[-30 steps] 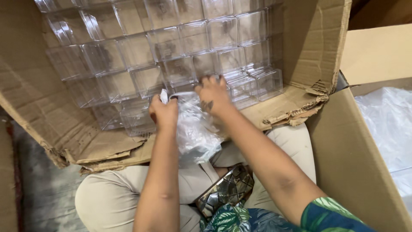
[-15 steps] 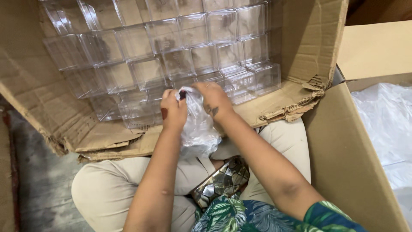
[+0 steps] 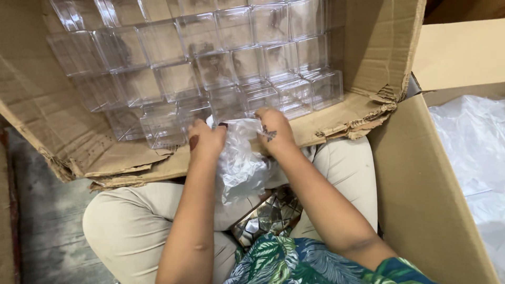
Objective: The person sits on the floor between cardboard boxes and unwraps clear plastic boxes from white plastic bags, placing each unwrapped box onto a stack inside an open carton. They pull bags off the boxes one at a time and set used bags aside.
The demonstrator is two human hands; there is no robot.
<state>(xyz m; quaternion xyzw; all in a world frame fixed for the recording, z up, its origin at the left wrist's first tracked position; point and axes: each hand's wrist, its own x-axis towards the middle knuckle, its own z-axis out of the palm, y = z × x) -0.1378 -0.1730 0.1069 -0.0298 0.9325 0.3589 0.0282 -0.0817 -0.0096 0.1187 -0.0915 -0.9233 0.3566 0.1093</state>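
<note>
**Both hands on a crinkled plastic bag at the mouth of the carton**

I sit with my knees drawn up, and a clear, crumpled plastic bag (image 3: 239, 163) hangs between my two hands just above my lap. My left hand (image 3: 206, 141) grips the bag's upper left edge, fingers curled over the film with the thumb closing on it from the inside. My right hand (image 3: 273, 131) pinches the top right part of the same bag, fingers bent down onto the plastic; a small dark mark shows on the back of that hand. The two hands are near each other but not touching, with the bunched top of the bag stretched between them. Whether anything is inside the bag, I cannot tell; the film is too wrinkled and glossy.

Right in front of my hands lies a large torn cardboard box (image 3: 58, 142) tipped open toward me, its ragged front flap resting across my knees. It is packed with rows of clear plastic cube boxes (image 3: 231, 63), the nearest row just beyond my fingertips. To my right stands a second cardboard carton (image 3: 421, 200), holding a sheet of clear plastic wrap (image 3: 473, 152). In my lap, under the bag, lies a shiny silver pouch (image 3: 268, 215).
</note>
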